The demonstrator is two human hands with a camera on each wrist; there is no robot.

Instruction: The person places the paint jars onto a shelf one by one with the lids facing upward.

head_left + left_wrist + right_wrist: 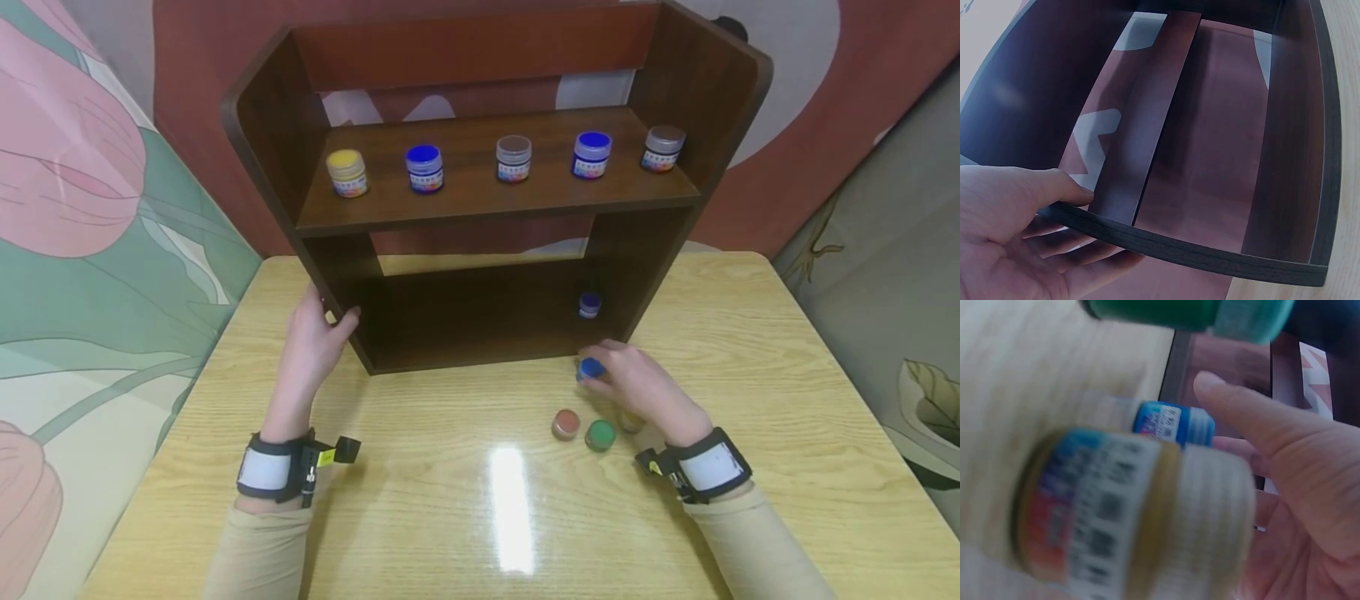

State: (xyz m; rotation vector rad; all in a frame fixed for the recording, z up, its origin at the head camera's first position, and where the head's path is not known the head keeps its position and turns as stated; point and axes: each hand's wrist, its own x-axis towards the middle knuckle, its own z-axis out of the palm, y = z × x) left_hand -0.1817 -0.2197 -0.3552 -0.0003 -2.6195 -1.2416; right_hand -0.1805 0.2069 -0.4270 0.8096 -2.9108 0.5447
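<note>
A dark wooden rack (708,92) stands on the pale desk (405,500), with small capped jars on both its levels. Along the upper shelf (468,179) five sit upright and apart: from left to right, a yellow jar (347,173), a blue jar (425,170), a brown-topped jar (513,159), a second blue jar (592,156) and a dark-topped jar (663,149) near the right side panel. The lower compartment (472,312) contains one dark blue jar (590,306), close to its right wall. The left hand (318,337) has its grip on the rack's left side panel, thumb inside and fingers outside. Just in front of the rack, the blue-capped jar (588,367) is on the desk between the thumb and fingers of the right hand (633,379); whether that grip has tightened on it, I cannot tell. Near it on the desk are a reddish-topped jar (566,424), a green jar (600,435) and an ochre jar (1147,515), whose printed label sits below a pale ribbed cap.
</note>
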